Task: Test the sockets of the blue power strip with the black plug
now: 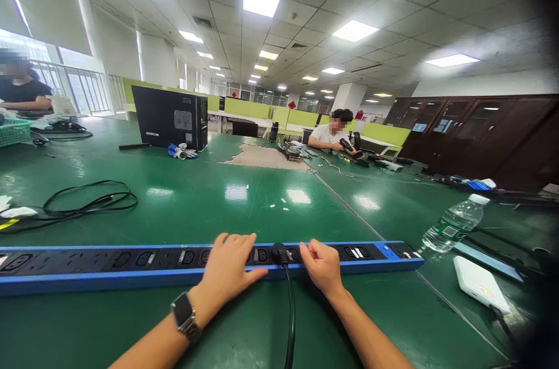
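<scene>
A long blue-and-black power strip (161, 277) lies across the green table, with rows of sockets facing up. A black plug (279, 252) sits at one of its sockets, and its cable (290, 316) runs down toward me. My left hand (229, 267) rests over the strip left of the plug, fingers stretched forward and thumb out, holding nothing. Just right of the plug, my right hand (322, 267) is closed in a loose fist against the strip, apart from the plug. I wear a watch (183, 313) on my left wrist.
A water bottle (456, 223) and a white power bank (480, 284) are at the right. Loose black cable (91, 203) lies at the left. Farther back stand a black computer case (170, 119) and blue-white gloves (182, 151). People sit at the far right (327, 135) and left (21, 92).
</scene>
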A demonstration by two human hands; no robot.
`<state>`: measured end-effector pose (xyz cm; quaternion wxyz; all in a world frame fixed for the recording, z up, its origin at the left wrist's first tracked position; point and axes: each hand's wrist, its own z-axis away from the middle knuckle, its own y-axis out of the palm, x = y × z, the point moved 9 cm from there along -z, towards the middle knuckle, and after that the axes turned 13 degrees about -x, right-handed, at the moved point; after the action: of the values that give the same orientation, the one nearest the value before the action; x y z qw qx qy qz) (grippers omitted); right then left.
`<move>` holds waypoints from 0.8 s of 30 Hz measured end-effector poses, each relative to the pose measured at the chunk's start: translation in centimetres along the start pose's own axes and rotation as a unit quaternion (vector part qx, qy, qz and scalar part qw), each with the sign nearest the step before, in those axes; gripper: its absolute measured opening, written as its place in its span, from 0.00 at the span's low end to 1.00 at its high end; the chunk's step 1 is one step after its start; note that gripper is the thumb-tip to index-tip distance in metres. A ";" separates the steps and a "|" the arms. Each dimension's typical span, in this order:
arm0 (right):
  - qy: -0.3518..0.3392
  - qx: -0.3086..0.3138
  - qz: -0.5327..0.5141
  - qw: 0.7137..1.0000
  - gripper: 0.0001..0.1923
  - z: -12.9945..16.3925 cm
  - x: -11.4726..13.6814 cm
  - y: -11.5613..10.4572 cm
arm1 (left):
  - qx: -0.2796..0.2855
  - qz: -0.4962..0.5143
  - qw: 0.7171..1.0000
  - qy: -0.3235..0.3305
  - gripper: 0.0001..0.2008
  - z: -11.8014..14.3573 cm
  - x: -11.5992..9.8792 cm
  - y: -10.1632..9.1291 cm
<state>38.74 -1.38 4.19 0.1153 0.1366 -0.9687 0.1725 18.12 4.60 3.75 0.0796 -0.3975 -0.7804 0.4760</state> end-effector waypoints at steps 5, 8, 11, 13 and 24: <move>0.006 0.008 0.010 1.000 0.24 0.1 0.0 0.2 | 0.008 -0.036 0.999 -0.033 0.31 1.9 5.4 -2.1; 0.020 0.014 0.006 1.000 0.24 0.1 -0.2 0.3 | 0.022 -0.038 0.998 -0.038 0.27 2.1 5.6 -2.1; 0.028 0.015 0.002 0.999 0.24 0.2 -0.3 0.3 | 0.014 -0.041 0.998 -0.039 0.26 2.0 5.1 -2.0; 0.028 0.015 0.003 0.999 0.24 0.2 -0.3 0.3 | 0.009 -0.039 0.999 -0.036 0.26 2.0 4.9 -2.0; 0.014 0.011 0.006 1.000 0.24 0.2 -0.2 0.3 | 0.017 -0.041 0.998 -0.041 0.27 2.2 5.1 -2.0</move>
<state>38.76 -1.12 3.83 0.1265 0.1295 -0.9658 0.1856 12.54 6.25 2.88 0.0741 -0.3438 -0.7905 0.5014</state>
